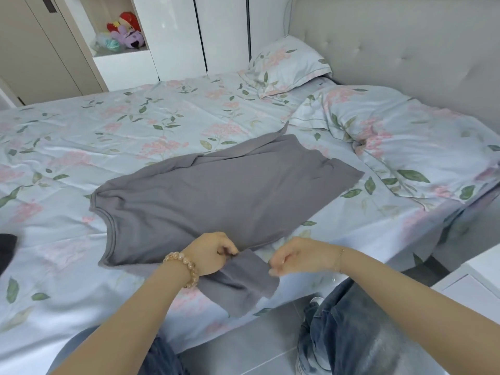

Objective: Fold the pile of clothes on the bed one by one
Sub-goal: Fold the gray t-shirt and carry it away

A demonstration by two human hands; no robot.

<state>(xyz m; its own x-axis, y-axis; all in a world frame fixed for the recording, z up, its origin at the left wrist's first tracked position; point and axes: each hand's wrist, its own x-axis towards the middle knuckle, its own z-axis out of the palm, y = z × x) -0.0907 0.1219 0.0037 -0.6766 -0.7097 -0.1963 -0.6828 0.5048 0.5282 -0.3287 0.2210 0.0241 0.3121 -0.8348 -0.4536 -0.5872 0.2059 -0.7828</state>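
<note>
- A grey long-sleeved top (216,196) lies spread flat on the bed (67,147), its neckline toward the left and its hem toward the right.
- The near sleeve (243,280) of that top runs off the body toward the near edge of the bed, and both hands sit right at it, just in front of the body of the garment.
- The left hand (208,253) is at the spot where the sleeve joins the body; its grip is closed, fingers curled down and pinching the grey cloth there.
- The right hand (295,255) is just to the right of the sleeve, at its upper edge; the fingers are curled into a tight grip and the fingertips meet the edge of the sleeve, seemingly pinching it, though the blur there keeps this from being certain.
- The two hands are near each other, with the width of the sleeve between them.
- The far sleeve (257,147) lies folded against the top's far side, its end pointing away across the bed.
- A beaded bracelet (184,269) circles the left wrist.
- A dark garment (6,250) shows at the left edge of the bed, well apart from the grey top.
- A flowered pillow (286,63) and a rumpled quilt (392,136) lie toward the headboard (405,41).
</note>
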